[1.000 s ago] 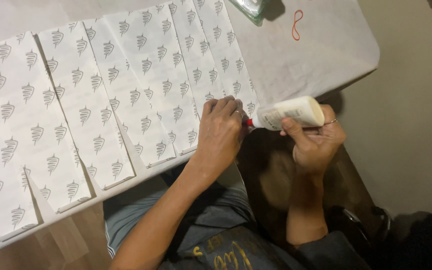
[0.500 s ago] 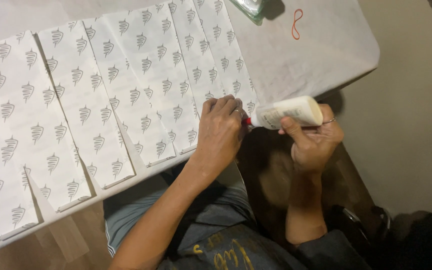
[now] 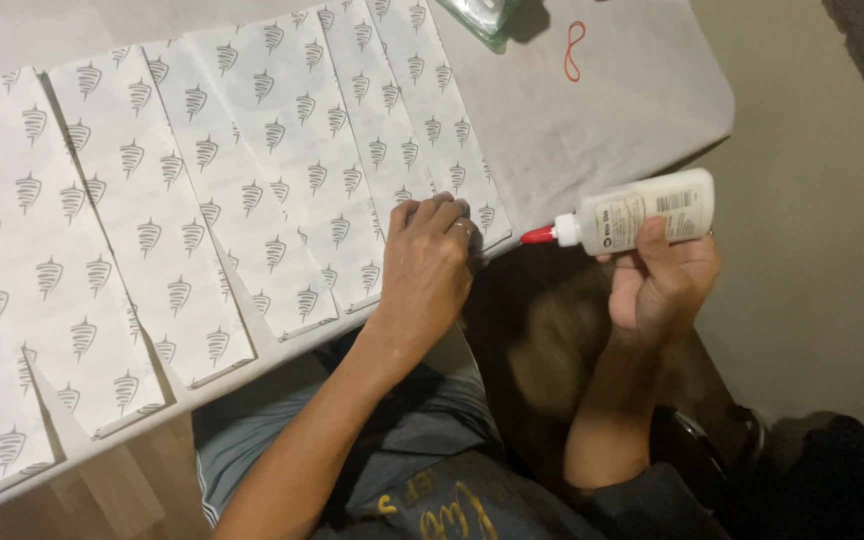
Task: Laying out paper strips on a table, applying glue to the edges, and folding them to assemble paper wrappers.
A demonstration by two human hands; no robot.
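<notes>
My right hand (image 3: 664, 280) grips a white glue bottle (image 3: 637, 213) with a red tip, held sideways just off the table's near edge, its tip pointing left. My left hand (image 3: 432, 260) rests fingers curled on the near end of a white printed paper sheet (image 3: 442, 130) at the table edge. The red tip sits a little to the right of my left hand's fingers. Several more white sheets with a grey repeating pattern (image 3: 152, 220) lie side by side across the table (image 3: 642, 110).
An orange rubber band (image 3: 574, 50) lies on the table's far right part. A greenish clear object (image 3: 487, 15) sits at the top edge. My lap and a dark bag (image 3: 832, 480) are below the table.
My right hand has pulled the glue bottle a short way right, away from my left hand. My left hand has stayed on the sheet's end.
</notes>
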